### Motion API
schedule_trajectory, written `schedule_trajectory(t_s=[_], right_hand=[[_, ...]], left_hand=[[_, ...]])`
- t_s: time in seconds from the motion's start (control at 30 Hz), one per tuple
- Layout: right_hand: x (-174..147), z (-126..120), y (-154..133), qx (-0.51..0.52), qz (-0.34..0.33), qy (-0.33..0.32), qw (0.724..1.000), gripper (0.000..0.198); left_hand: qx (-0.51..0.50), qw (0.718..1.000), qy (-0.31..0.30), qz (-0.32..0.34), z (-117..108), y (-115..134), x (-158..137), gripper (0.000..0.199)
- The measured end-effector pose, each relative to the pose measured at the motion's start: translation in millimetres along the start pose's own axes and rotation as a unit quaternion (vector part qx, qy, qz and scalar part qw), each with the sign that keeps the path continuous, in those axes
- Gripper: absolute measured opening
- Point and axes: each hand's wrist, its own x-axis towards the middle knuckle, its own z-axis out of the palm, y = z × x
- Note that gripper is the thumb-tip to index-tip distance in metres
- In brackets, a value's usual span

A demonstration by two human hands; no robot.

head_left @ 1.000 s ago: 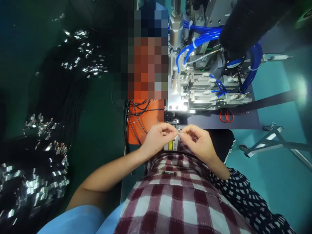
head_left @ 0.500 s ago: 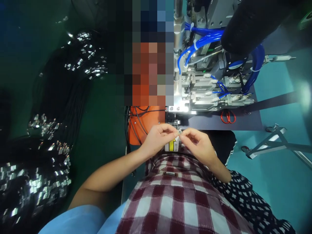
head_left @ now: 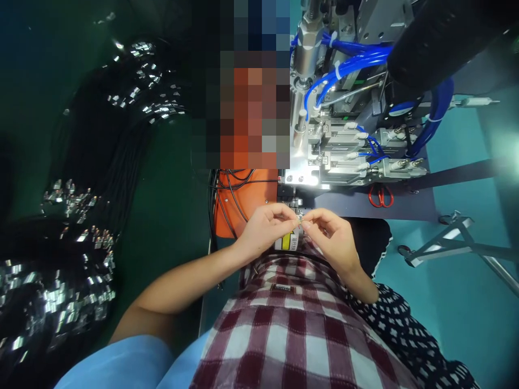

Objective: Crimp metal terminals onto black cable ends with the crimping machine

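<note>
My left hand [head_left: 265, 229] and my right hand [head_left: 334, 237] meet in front of my checked apron [head_left: 284, 324]. Thumb and forefinger of each hand are pinched on a small shiny piece [head_left: 300, 220], mostly hidden by the fingertips and too small to name. Just below the fingers is a white label with a yellow arrow [head_left: 286, 241]. Beyond the fingertips lies a small black fixture with metal parts [head_left: 288, 192], at the front of the machine [head_left: 344, 143].
Black cables [head_left: 231, 186] cross the orange surface [head_left: 255, 193]. Red-handled scissors [head_left: 381, 195] lie on the dark tabletop [head_left: 332, 201]. At left are bundles of black cables with shiny metal ends [head_left: 57, 302]. A wheeled metal frame [head_left: 450, 237] stands at right. A pixelated patch hides the upper middle.
The view has shifted slightly, so the machine appears a little further right. Both hands keep their pinch, fingertips a touch closer together around the small piece.
</note>
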Motion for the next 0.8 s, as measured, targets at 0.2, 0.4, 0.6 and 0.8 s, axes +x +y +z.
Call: schedule_trajectory(t_s=[0.2,0.4,0.6,0.8], right_hand=[[1.3,5.1,2.1,0.016,-0.008,0.01,1.0,0.01],[3.1,5.0,4.7,0.03,0.017,0.005,0.999,0.014],[-1.0,4.7,6.5,0.046,0.038,0.004,0.998,0.018],[-3.0,5.6,7.1,0.053,0.039,0.0,0.998,0.02]], left_hand=[[0.019,1.0,-0.004,0.012,-1.0,-1.6,0.1,0.016],[0.018,1.0,0.0,0.008,0.1,-0.4,0.5,0.021],[-0.004,1.0,0.009,0.0,0.5,-0.6,0.9,0.026],[-0.022,1.0,0.006,-0.012,-0.6,-2.1,1.5,0.024]])
